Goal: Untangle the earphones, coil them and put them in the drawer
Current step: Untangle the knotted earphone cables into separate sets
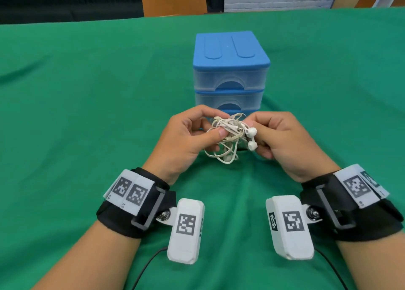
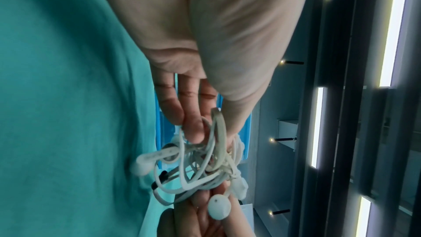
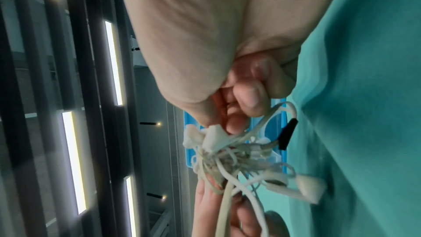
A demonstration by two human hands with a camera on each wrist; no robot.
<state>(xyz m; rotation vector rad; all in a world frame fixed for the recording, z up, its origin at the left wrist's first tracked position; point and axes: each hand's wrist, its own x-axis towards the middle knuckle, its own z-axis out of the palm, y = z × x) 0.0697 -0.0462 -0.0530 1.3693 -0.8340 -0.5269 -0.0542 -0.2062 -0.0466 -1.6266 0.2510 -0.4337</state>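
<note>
A tangled bundle of white earphones (image 1: 230,136) hangs between both hands above the green table. My left hand (image 1: 188,136) pinches the left side of the knot with thumb and fingers. My right hand (image 1: 276,136) grips the right side, where two earbuds (image 1: 251,132) stick out by its fingertips. Loose loops dangle below the hands. In the left wrist view the earphones (image 2: 205,165) bunch at the left fingers (image 2: 193,127). In the right wrist view the tangle (image 3: 232,156) sits under curled right fingers (image 3: 248,102). The blue drawer unit (image 1: 230,70) stands just behind, with its drawers closed.
A green cloth (image 1: 87,92) covers the table. Its far edge runs along the top of the head view, with orange panels and a white brick wall behind. Black cables trail from the wrist cameras near the front edge.
</note>
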